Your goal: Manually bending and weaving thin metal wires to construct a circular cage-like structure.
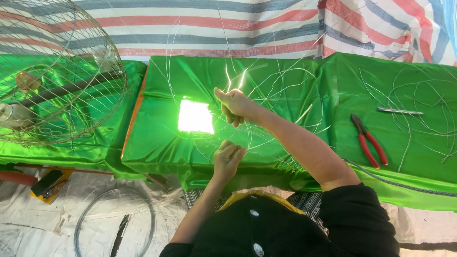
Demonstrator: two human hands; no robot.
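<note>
1. The right hand [236, 106] is raised over the middle of the green cloth [157, 143]; its fingers are curled shut around thin wire [266, 85], with the thumb pointing up and to the left.
2. The left hand [227, 159] is held lower, near the front edge of the cloth, with the fingers bent and pinched together on wire strands; the exact strand gripped cannot be told.
3. The wire is seen as a loose tangle of pale strands spread across the cloth around and beyond both hands; several strands rise from the right hand toward the striped tarp [266, 28].
4. A bright glare patch [195, 116] is noted on the cloth just left of the right hand.
5. Red-handled pliers [369, 140] are laid on the cloth to the right, well apart from both hands, jaws pointing away from the person.
6. A slim pen-like tool [400, 111] is laid beyond the pliers, beside further loose wire loops [423, 109].
7. A round wire cage [57, 71] is set on the left, over a dark bar and a brass-coloured fitting.
8. A wire coil [114, 223] is laid on the plastic-covered floor at lower left, near a yellow block [47, 184].
</note>
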